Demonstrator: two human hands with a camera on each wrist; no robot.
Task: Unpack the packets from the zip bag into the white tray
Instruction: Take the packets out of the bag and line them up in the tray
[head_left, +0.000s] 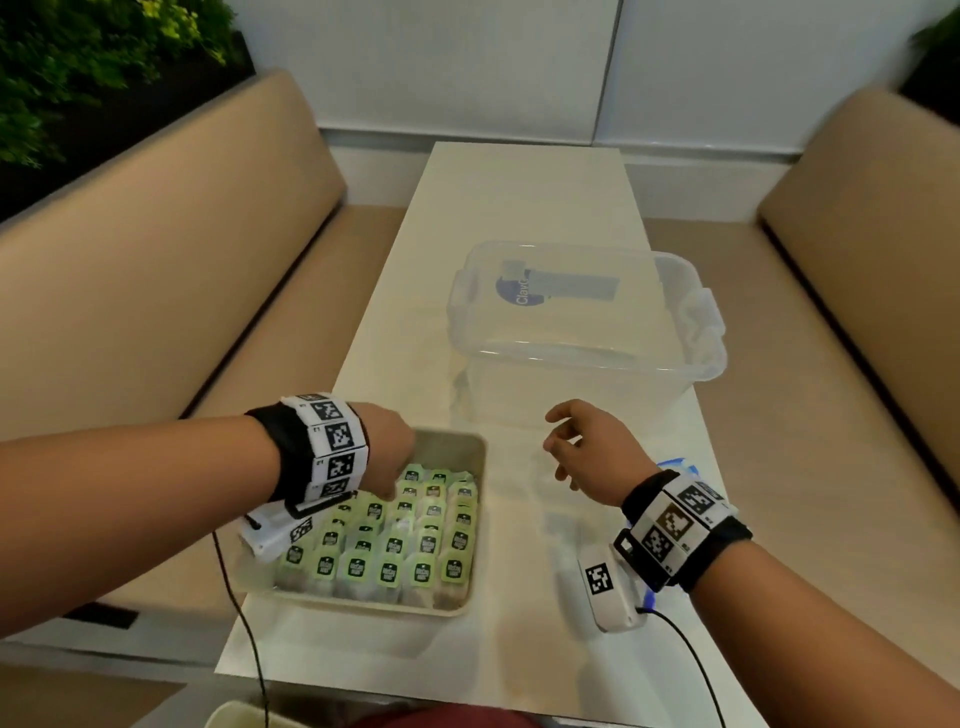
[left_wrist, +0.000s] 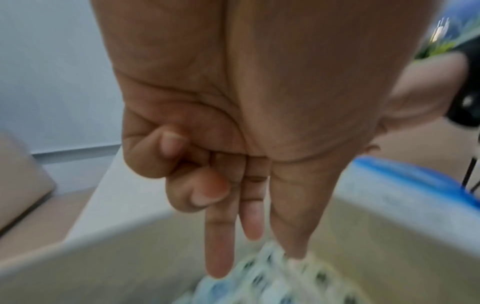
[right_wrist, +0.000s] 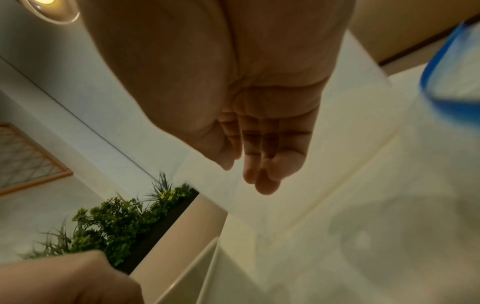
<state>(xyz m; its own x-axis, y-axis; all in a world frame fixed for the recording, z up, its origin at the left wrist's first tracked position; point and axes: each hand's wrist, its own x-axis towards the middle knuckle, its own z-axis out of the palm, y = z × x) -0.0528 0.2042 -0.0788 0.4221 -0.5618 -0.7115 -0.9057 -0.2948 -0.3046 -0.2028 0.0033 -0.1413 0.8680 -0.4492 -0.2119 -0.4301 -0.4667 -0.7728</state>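
Note:
A white tray sits near the table's front left, filled with rows of green-labelled packets. My left hand hangs over the tray's far left part. In the left wrist view its thumb and two straight fingers point down onto the blurred packets, while the other two fingers are curled. My right hand hovers over bare table to the right of the tray, fingers loosely bent, holding nothing. The clear zip bag with a blue edge lies mostly hidden under my right wrist and shows in the wrist views.
A clear plastic box with a lid stands at mid-table, just beyond my right hand. Tan benches flank the narrow table on both sides. Black cables hang from both wrist cameras.

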